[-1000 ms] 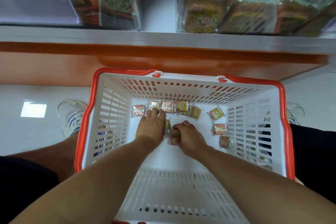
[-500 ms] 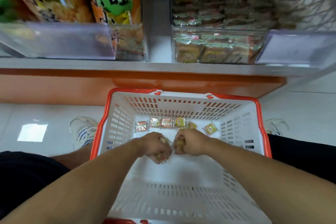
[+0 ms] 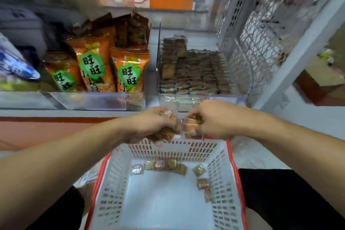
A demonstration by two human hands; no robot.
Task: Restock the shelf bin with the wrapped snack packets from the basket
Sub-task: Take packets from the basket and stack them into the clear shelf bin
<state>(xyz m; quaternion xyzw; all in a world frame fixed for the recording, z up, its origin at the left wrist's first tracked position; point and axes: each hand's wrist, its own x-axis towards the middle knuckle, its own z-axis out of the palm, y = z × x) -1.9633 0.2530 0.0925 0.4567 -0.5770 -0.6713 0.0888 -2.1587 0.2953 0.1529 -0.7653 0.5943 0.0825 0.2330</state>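
Your left hand [image 3: 149, 125] gripped bunch of wrapped packets [image 3: 164, 132], fingers curled round them. Your right hand [image 3: 214, 119] pinched another packet [image 3: 192, 124], fingers curled; picture blurred there. Both hands were close together above far rim of basket [image 3: 179, 145], just near side of clear shelf bin [image 3: 194, 73]. Bin held stacked rows of packets. More loose packets [image 3: 164, 165] lay along basket's far wall and right side. Orange snack bags [image 3: 128, 73] stood left of bin.
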